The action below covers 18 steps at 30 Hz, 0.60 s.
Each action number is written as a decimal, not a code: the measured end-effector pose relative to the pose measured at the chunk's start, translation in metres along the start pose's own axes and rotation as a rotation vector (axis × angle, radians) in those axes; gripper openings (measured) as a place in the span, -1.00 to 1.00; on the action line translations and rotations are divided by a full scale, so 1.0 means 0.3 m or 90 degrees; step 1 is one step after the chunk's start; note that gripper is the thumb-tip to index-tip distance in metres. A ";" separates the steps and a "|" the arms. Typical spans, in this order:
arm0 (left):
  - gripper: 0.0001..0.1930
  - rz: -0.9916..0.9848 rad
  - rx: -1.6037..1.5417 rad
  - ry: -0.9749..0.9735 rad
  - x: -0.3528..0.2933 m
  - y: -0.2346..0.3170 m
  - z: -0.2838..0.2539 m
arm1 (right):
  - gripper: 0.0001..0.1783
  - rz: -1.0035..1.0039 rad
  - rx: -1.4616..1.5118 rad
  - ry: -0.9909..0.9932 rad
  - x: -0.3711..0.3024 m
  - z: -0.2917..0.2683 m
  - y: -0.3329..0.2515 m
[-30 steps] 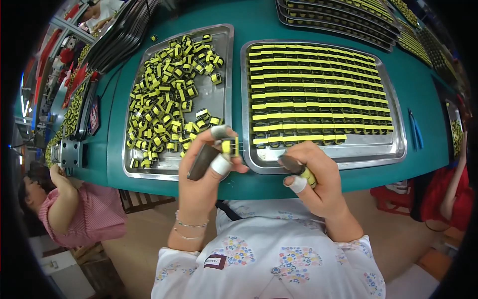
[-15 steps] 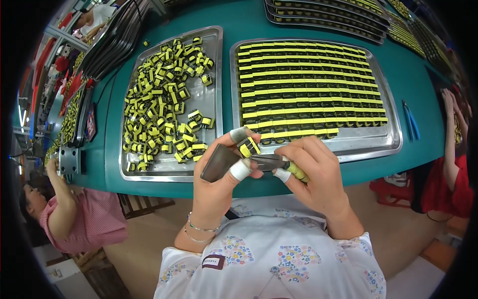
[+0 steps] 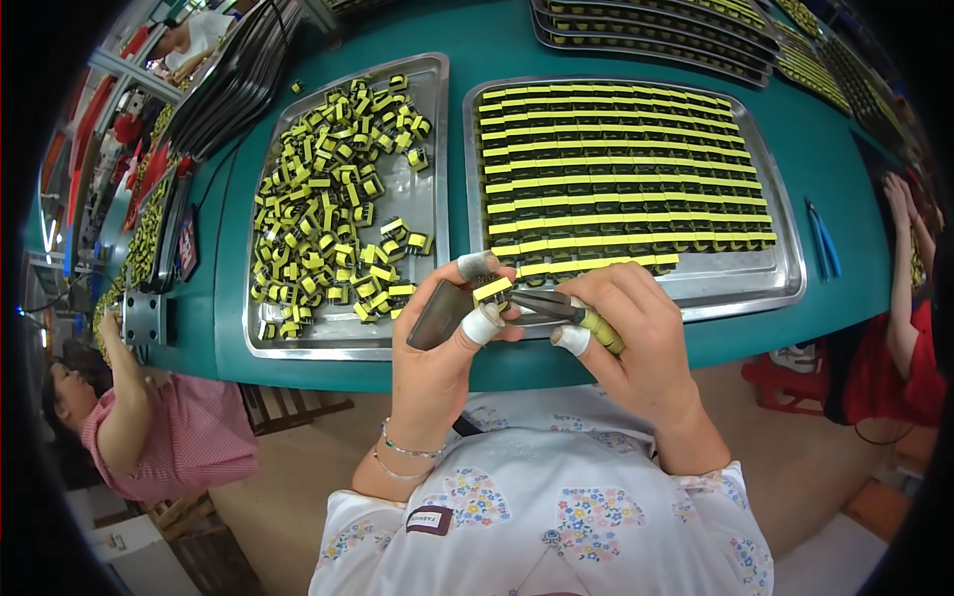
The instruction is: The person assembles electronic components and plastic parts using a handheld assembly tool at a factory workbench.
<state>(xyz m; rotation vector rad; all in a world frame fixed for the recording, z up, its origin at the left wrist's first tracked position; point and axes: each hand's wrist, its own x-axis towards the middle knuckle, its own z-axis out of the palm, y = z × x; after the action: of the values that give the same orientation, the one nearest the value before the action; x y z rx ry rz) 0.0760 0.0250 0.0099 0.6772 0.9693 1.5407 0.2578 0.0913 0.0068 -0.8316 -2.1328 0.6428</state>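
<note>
Between the taped thumb and forefinger of my left hand (image 3: pixel 434 368) is a small transformer (image 3: pixel 492 289), its yellow wrapped face up and its pins toward me. A dark flat rectangular block (image 3: pixel 440 316) also lies in that hand, against the palm. My right hand (image 3: pixel 641 333) is closed round pliers (image 3: pixel 547 304) with yellow-green wrapped handles. The jaws reach to the transformer's right side; whether they grip it is too small to tell. White tape covers my right thumb tip.
A metal tray (image 3: pixel 429 189) of jumbled transformers lies at left. Behind my hands, another tray (image 3: pixel 785 233) holds transformers in rows. Blue-handled pliers (image 3: pixel 823 243) rest to its right. Stacked trays (image 3: pixel 646 50) stand at the back. People work at both sides.
The transformer has turned in my left fingers, so its yellow face now shows upward. The pliers' jaws have shifted up slightly beside it. My right thumb has moved slightly.
</note>
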 end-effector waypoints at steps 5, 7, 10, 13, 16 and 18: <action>-0.60 0.016 0.018 -0.001 0.005 -0.001 0.001 | -0.69 -0.012 -0.018 -0.002 0.004 0.002 -0.002; -0.61 0.059 0.065 -0.015 0.004 -0.005 -0.004 | -0.70 -0.014 -0.040 -0.007 0.003 0.002 -0.002; -0.62 0.091 0.125 0.006 0.002 -0.012 -0.008 | -0.70 -0.024 -0.046 -0.003 0.002 0.006 -0.001; -0.62 0.099 0.147 0.027 0.000 -0.005 0.006 | -0.70 -0.020 -0.041 -0.012 0.000 0.006 0.002; -0.61 0.114 0.217 0.026 0.000 -0.007 -0.004 | -0.64 -0.035 -0.049 -0.008 0.001 0.005 0.003; -0.61 0.116 0.208 0.025 0.001 -0.008 -0.001 | -0.64 -0.041 -0.058 -0.008 -0.003 0.009 0.009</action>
<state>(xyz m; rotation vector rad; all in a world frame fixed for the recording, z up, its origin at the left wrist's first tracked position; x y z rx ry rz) 0.0768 0.0253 0.0077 0.9897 1.2316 1.5728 0.2570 0.0918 0.0029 -0.8056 -2.2037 0.5228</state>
